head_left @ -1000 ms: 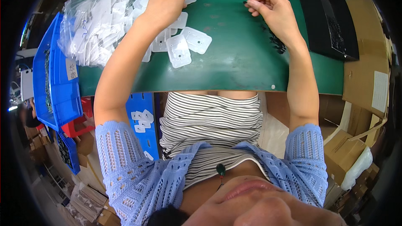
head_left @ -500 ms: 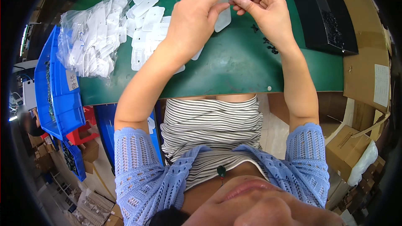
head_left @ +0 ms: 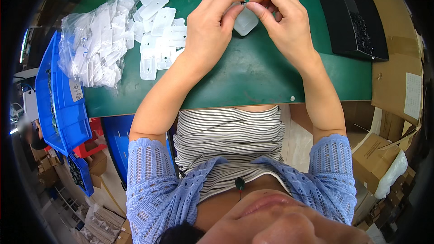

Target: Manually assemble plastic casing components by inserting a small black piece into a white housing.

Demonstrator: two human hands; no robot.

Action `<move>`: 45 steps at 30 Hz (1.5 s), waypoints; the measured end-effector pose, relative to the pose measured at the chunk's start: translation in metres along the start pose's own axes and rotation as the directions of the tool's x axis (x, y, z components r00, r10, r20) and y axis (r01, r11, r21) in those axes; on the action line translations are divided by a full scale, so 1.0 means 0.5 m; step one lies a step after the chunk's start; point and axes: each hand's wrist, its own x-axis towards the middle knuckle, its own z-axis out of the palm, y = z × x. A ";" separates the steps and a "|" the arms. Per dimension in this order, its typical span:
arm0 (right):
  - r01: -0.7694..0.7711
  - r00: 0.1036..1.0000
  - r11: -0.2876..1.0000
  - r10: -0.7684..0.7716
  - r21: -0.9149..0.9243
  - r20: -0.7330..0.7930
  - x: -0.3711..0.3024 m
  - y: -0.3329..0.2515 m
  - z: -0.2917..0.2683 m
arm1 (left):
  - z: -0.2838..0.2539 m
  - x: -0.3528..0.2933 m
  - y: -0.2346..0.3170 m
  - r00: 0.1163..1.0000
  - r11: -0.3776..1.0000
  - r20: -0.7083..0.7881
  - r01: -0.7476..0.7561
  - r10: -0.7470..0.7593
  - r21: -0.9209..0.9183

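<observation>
My left hand [head_left: 210, 27] is closed, thumb and fingers pinching at the top of a translucent white plastic plate [head_left: 246, 21] with rounded corners. My right hand [head_left: 287, 25], a ring on one finger, is closed too; its thumb and fingertips meet the left ones at the plate's far end. A small black part [head_left: 242, 3] shows between the fingertips, mostly hidden by them. Left of my left hand, loose plates of the same kind [head_left: 162, 21] lie scattered on the green table [head_left: 253, 79], each with a small hole.
A clear plastic bag [head_left: 97, 40] full of white plates lies at the left. On the right stands a black bin [head_left: 337, 40] holding small black parts, beside a cardboard box [head_left: 395, 40]. Blue bins [head_left: 74, 124] stand off the table's left edge. A small white disc [head_left: 292, 98] lies near the front edge.
My right hand has come down and left, fingers curling in closer to the left hand. The plate shifted slightly right and down. The loose black parts on the table are now hidden behind my right arm.
</observation>
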 end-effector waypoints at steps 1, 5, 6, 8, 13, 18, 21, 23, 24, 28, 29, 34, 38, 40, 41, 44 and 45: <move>0.015 1.000 0.999 -0.014 0.030 -0.019 0.001 0.001 0.000 | 0.001 -0.001 0.003 1.000 1.000 0.001 0.001 -0.001 -0.001; -0.218 0.976 0.955 0.213 0.202 0.044 -0.006 0.008 -0.001 | -0.014 0.003 0.015 0.848 0.703 0.214 0.524 -0.485 -0.481; -0.217 0.976 0.955 0.213 0.202 0.045 -0.007 0.009 0.001 | -0.019 0.005 0.016 0.791 0.615 0.318 0.608 -0.522 -0.502; -0.279 0.960 0.931 0.264 0.237 0.093 -0.007 0.012 0.003 | -0.021 0.005 0.021 0.790 0.607 0.328 0.610 -0.518 -0.509; -0.327 0.945 0.896 0.305 0.299 0.120 -0.007 0.016 0.007 | -0.015 -0.002 0.025 0.801 0.601 0.306 0.591 -0.514 -0.538; -0.337 0.941 0.891 0.305 0.305 0.149 -0.007 0.027 0.003 | -0.016 -0.001 0.034 0.829 0.692 0.283 0.559 -0.483 -0.456; -0.386 0.921 0.841 0.328 0.379 0.212 -0.004 0.025 0.005 | 0.006 -0.020 0.011 0.938 0.768 0.098 0.330 -0.333 -0.549; -0.414 0.910 0.805 0.348 0.425 0.227 -0.005 0.029 0.006 | 0.008 -0.018 0.013 0.953 0.808 0.074 0.289 -0.294 -0.513; -0.414 0.909 0.805 0.349 0.424 0.226 -0.008 0.030 0.008 | 0.008 -0.018 0.013 0.966 0.846 0.049 0.247 -0.255 -0.473; -0.311 0.946 0.922 0.276 0.230 0.172 -0.010 0.025 0.009 | 0.000 -0.016 0.015 0.932 0.782 0.101 0.347 -0.347 -0.518; -0.219 0.971 0.967 0.204 0.126 0.126 -0.010 0.022 0.006 | -0.004 -0.011 0.022 0.907 0.734 0.143 0.407 -0.397 -0.544; -0.063 0.986 0.991 0.080 0.117 -0.144 0.010 0.002 -0.011 | -0.027 -0.003 0.020 0.845 0.673 0.237 0.527 -0.479 -0.519; -0.175 0.976 0.978 0.157 0.118 0.148 0.009 0.011 -0.025 | -0.029 -0.002 0.019 0.837 0.655 0.315 0.547 -0.448 -0.521; -0.423 0.881 0.886 0.353 0.191 0.315 0.008 0.007 -0.029 | -0.029 -0.001 0.021 0.838 0.659 0.327 0.546 -0.437 -0.517; -0.424 0.881 0.886 0.353 0.190 0.316 0.006 0.010 -0.029 | -0.029 -0.001 0.024 0.830 0.649 0.338 0.557 -0.443 -0.517; -0.497 0.852 0.759 0.332 0.421 0.406 0.004 0.023 -0.024 | -0.026 -0.004 0.022 0.815 0.623 0.372 0.579 -0.444 -0.526; -0.502 0.847 0.739 0.316 0.448 0.428 0.005 0.025 -0.023 | -0.025 -0.004 0.022 0.808 0.607 0.395 0.590 -0.438 -0.533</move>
